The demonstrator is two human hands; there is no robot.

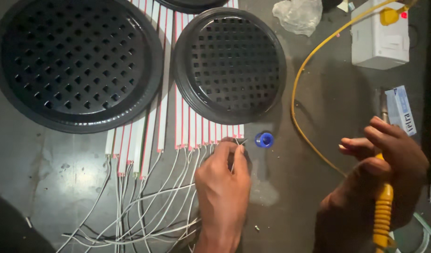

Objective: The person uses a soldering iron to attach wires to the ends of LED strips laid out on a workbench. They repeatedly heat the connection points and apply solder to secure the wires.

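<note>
LED strips [187, 126], white with thin red edges, lie side by side on the grey worktable [318, 107], fanned out from under two black perforated round covers: a large cover [77, 63] at the left and a smaller cover [229, 63] beside it, both resting on top of the strips. A third dark rim shows at the top edge. White wires [136, 206] run from the strips' lower ends and gather into a loose bundle toward the person. A white box [379, 37] sits at the far right with a yellow cord [302, 93] curving down from it across the table, and a crumpled clear bag [297, 15] lies near the top. A small blue-and-white carton [400, 110] lies by the right edge.

The left hand [222, 185] is closed in a pinch, thumb and fingertips holding a thin wire end [241, 142] at the lower end of the rightmost strips, just beside a small blue cap [264, 139]. The right hand [382, 175] is wrapped around the yellow handle of a soldering iron [383, 211], held well apart from the strips, its tip pointing up toward the carton.

Judging by the layout, most strips already carry wires; the hand is at the last strips on the right, so the wiring looks close to finished, with that end still in hand
</note>
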